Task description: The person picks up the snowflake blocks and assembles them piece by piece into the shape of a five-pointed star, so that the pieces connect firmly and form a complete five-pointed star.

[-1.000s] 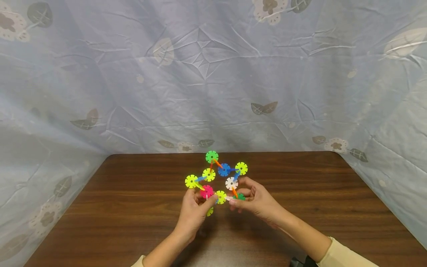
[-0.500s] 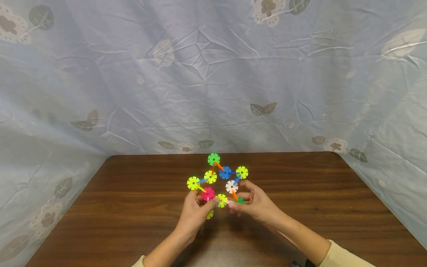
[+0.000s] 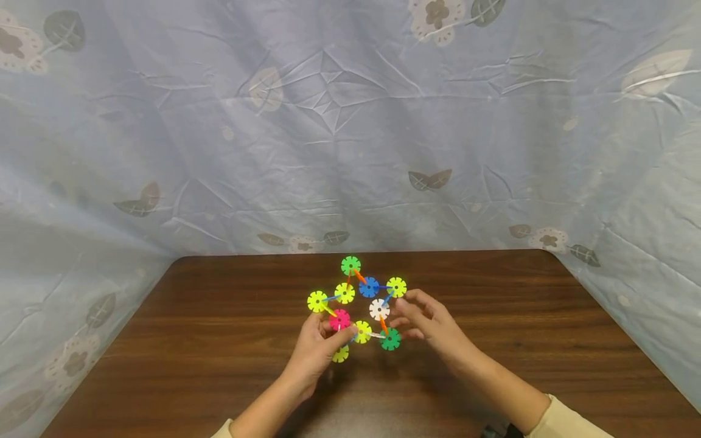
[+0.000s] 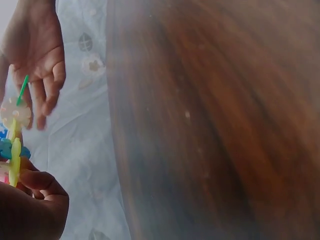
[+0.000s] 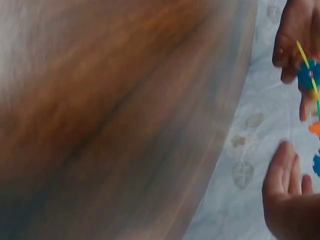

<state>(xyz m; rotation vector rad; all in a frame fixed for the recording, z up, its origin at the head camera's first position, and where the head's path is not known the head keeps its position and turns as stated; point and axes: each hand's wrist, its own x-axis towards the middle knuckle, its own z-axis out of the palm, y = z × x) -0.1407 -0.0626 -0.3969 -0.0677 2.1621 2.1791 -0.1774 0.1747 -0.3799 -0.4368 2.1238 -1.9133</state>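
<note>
A star-shaped ring of notched plastic snowflake discs (image 3: 369,287) hangs over the table, its discs slotted together edge to edge. Yellow, green, blue, pink and white pieces alternate around it. My left hand (image 3: 317,347) pinches its lower left part, thumb in front near the pink disc (image 3: 339,319). Beside the right side of the star is my right hand (image 3: 438,325), fingers loosely extended, near the white disc (image 3: 379,309) and the dark green disc (image 3: 390,339). In the right wrist view the right hand's fingers (image 5: 281,172) stand straight, apart from the discs.
The dark wood table (image 3: 219,340) spreads beneath both hands. A pale floral curtain (image 3: 328,152) hangs behind and along both sides. A small black object (image 3: 506,429) lies at the front edge, by the right sleeve (image 3: 566,420).
My right hand has let go of the star's lower right part and moved slightly right, uncovering the dark green disc. The left hand keeps its pinch, and the star has sunk a little.
</note>
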